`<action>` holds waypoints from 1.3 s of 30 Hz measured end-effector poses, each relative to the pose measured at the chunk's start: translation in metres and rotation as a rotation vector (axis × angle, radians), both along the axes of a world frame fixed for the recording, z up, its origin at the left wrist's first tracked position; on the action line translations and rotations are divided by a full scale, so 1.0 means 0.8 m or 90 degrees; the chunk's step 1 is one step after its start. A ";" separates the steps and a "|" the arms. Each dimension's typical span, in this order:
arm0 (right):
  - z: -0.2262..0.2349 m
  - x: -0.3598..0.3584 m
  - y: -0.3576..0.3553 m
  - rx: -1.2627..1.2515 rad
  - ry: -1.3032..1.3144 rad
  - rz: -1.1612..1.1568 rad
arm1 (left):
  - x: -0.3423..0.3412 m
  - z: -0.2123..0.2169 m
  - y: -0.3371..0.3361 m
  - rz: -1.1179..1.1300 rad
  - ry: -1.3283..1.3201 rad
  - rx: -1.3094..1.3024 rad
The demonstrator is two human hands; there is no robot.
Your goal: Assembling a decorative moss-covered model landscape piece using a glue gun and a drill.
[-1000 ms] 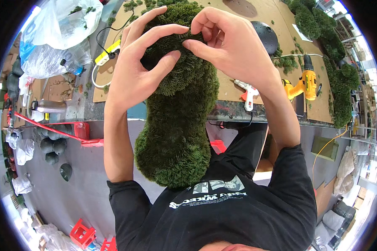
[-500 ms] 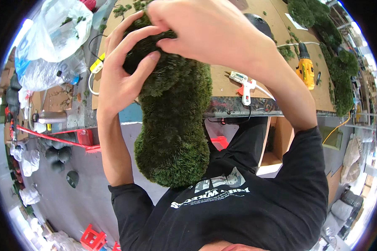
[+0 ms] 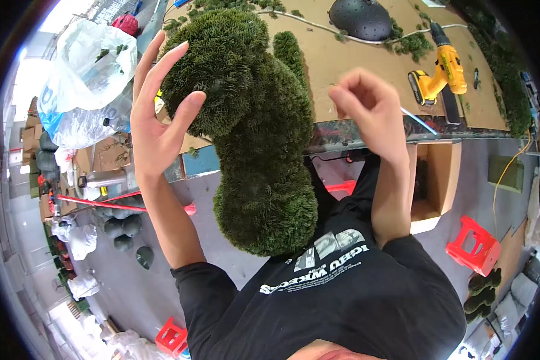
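Observation:
A dark green figure of artificial foliage [image 3: 264, 150], made of joined rounded lobes, stands upright in front of me, its lower end by my shirt and its top over the table. My left hand [image 3: 156, 123] is at the left side of its round upper lobe, fingers spread and thumb against the foliage. Apart from the figure, to its right, my right hand [image 3: 372, 114] is raised over the table edge with thumb and fingers pinched together. Whatever the pinch holds, if anything, is too small to make out.
A yellow cordless drill [image 3: 447, 69] lies on the cardboard-covered table [image 3: 354, 60], near a black perforated dome [image 3: 360, 18] and loose green sprigs. Plastic bags [image 3: 90, 66] are at the left. Below stand an open wooden box [image 3: 444, 180] and a red stool [image 3: 473, 246].
My right hand has moved away from the figure's top, down and to the right. My left hand stays beside the upper lobe. The white glue gun on the table is out of sight.

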State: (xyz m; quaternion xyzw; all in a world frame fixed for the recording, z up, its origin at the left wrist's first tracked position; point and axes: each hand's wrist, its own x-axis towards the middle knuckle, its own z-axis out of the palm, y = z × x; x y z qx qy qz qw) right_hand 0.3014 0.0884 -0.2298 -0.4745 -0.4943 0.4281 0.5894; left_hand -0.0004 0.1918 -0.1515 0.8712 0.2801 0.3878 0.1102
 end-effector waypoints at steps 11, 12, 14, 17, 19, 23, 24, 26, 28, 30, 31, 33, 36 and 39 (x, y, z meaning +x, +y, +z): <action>-0.138 0.070 -0.099 -0.233 -0.015 -0.048 | 0.005 0.022 0.030 -0.040 0.089 -0.027; -0.142 0.071 -0.101 -0.231 -0.013 -0.050 | 0.005 0.025 0.033 -0.048 0.111 -0.039; -0.150 0.075 -0.103 -0.219 -0.031 -0.099 | -0.001 0.019 0.041 -0.056 0.083 -0.059; -0.175 0.093 -0.082 -0.176 -0.241 -0.325 | -0.007 0.017 0.048 -0.042 0.046 -0.079; -0.195 0.110 -0.061 -0.202 -0.379 -0.413 | 0.000 0.021 0.043 -0.037 0.073 -0.082; -0.237 0.117 -0.020 -0.300 -0.616 -0.395 | 0.001 0.023 0.034 -0.057 0.088 -0.086; -0.237 0.118 -0.012 -0.296 -0.616 -0.395 | 0.002 0.022 0.029 -0.077 0.070 -0.099; -0.226 0.114 0.002 -0.365 -0.632 -0.326 | 0.005 0.028 0.016 -0.080 0.091 -0.076; -0.209 0.109 0.013 -0.326 -0.658 -0.341 | 0.009 0.036 0.007 0.008 0.178 -0.025; -0.185 0.108 0.020 -0.435 -0.565 -0.177 | 0.006 0.038 0.012 0.025 0.174 -0.020; -0.194 0.106 0.019 -0.337 -0.544 -0.242 | 0.010 0.042 0.015 0.030 0.145 -0.084; -0.204 0.117 0.019 -0.381 -0.557 -0.212 | 0.019 0.053 0.011 0.060 0.146 -0.160; -0.215 0.126 0.015 -0.422 -0.550 -0.170 | 0.018 0.054 0.017 0.043 0.170 -0.135; -0.232 0.137 0.003 -0.416 -0.381 -0.188 | 0.014 0.058 0.026 0.036 0.171 -0.147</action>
